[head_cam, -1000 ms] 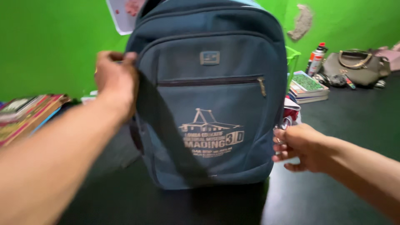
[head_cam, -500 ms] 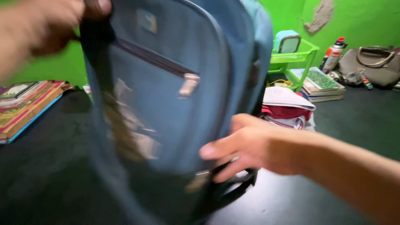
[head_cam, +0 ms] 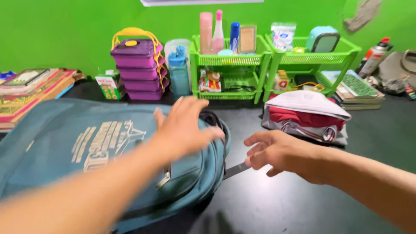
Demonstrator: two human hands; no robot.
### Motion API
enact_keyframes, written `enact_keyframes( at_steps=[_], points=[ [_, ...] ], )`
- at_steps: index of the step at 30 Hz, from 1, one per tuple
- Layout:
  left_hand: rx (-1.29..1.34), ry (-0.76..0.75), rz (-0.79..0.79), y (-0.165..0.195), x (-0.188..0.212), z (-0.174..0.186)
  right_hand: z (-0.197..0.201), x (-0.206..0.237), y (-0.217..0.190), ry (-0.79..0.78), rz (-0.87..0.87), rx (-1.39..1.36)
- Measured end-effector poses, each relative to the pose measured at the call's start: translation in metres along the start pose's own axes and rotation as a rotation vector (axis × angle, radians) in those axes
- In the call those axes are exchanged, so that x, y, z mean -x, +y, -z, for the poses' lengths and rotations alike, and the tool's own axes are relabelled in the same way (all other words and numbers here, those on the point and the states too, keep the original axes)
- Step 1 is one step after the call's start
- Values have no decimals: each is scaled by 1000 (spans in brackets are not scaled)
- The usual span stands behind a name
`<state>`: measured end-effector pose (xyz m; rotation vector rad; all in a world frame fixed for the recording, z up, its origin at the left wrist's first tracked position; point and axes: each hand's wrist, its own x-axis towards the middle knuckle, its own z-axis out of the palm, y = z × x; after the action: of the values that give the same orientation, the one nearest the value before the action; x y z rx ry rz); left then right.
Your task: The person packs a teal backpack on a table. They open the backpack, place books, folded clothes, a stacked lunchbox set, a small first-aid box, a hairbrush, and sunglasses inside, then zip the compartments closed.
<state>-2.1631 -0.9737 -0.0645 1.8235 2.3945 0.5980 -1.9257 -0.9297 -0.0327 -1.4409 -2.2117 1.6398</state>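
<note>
A teal-blue backpack (head_cam: 65,147) with a pale printed logo lies flat on the dark table (head_cam: 294,203), its top end pointing right. My left hand (head_cam: 184,125) hovers over the bag's top near the carry handle, fingers spread, holding nothing. My right hand (head_cam: 277,154) is just to the right of the bag, fingers loosely apart, right next to a grey strap (head_cam: 236,170) that sticks out from the bag. Whether it touches the strap I cannot tell.
Folded red, white and grey clothes (head_cam: 307,115) lie right of the hands. Behind stand stacked purple lunch boxes (head_cam: 136,69), a blue water bottle (head_cam: 178,71), two green basket racks (head_cam: 229,65) with bottles and small items, books (head_cam: 30,89) at left, more books (head_cam: 355,89) at right.
The backpack stood upright, held by both hands; it has been tipped over and now lies flat on the table. Both hands have come off it.
</note>
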Motion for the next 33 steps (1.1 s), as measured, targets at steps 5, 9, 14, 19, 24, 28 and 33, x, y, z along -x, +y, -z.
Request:
enact_keyframes(
  at_steps=[5, 9, 14, 19, 24, 28, 33],
  points=[
    [-240, -155, 81, -11, 81, -41, 4, -60, 15, -24, -69, 80],
    [-175, -118, -100, -4, 86, -46, 18, -119, 74, -135, 236, 363],
    [82, -39, -415, 10, 102, -19, 22, -106, 96, -64, 431, 834],
    [-117, -116, -284, 30, 131, -32, 38, -64, 102, -237, 318, 1119],
    [-232, 74, -233, 73, 121, -117, 55, -51, 123, -296, 386, 1079],
    [-123, 178, -106, 116, 102, -93, 66, -43, 146, -274, 458, 1109],
    [-275, 779, -129, 146, 75, 44, 77, -53, 184, -339, 395, 1103]
  ],
)
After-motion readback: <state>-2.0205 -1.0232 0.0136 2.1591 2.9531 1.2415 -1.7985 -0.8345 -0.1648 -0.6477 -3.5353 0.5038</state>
